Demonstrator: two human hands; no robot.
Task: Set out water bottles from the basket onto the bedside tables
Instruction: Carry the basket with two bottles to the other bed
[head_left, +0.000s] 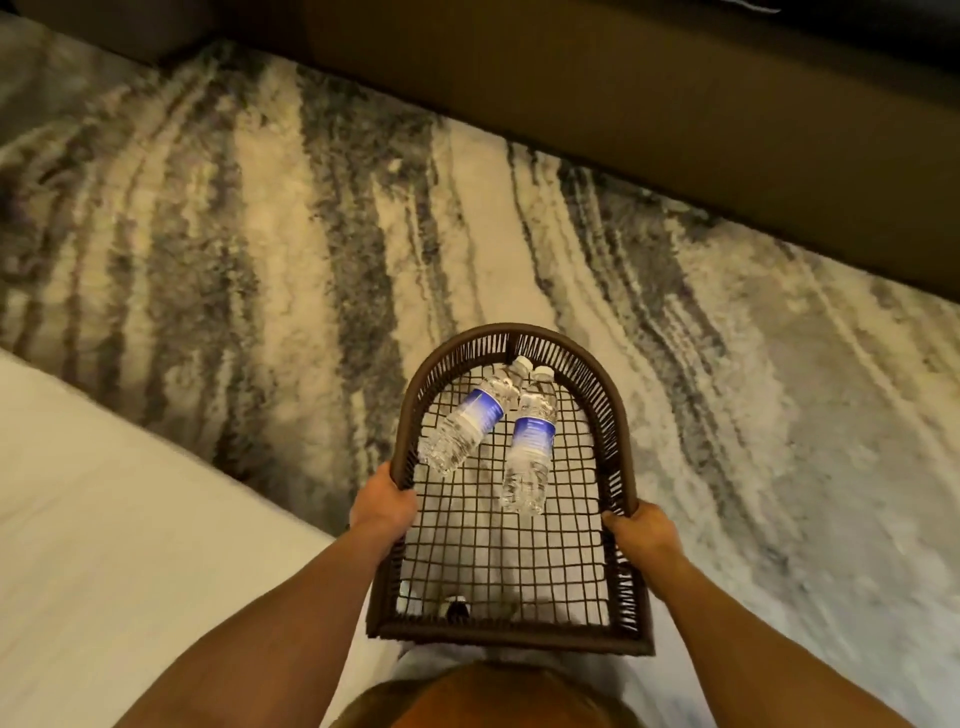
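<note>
Two bottles lie on their sides on the mesh floor of the basket (608, 410), toward its far, rounded end. Left bottle (465, 421) lies diagonal, cap pointing away and to the right. Right bottle (530, 447) runs nearly lengthwise, cap also at the far end. The two caps sit v. close together, prob. touching near the necks; the bases are splayed apart. Both are clear plastic w/ blue labels, white caps on, and look full.

Handling, judged: full bottles = moderate weight, thin ribbed walls that give under a hard squeeze. Round and lying loose, so they will roll if the basket tips. Best hold is around the mid-body at the label, not the cap or neck. Not fragile; a drop onto the carpet (311, 234) is low risk.

Basket: dark woven rim, open grid bottom, carpet visible through it. Stiff enough to carry level. Something small and dark lies at the near wall; cannot identify.

Left hand (384, 501) is clenched on the left rim, right hand (641, 532) clenched on the right rim, basket held out in front w/ both. A bottle pick needs one hand freed, so the basket should be rested first or carried one-handed.

Surroundings: bed (104, 519) w/ white sheet at left, dark furniture (675, 104) across the top. No worktop in view yet.
</note>
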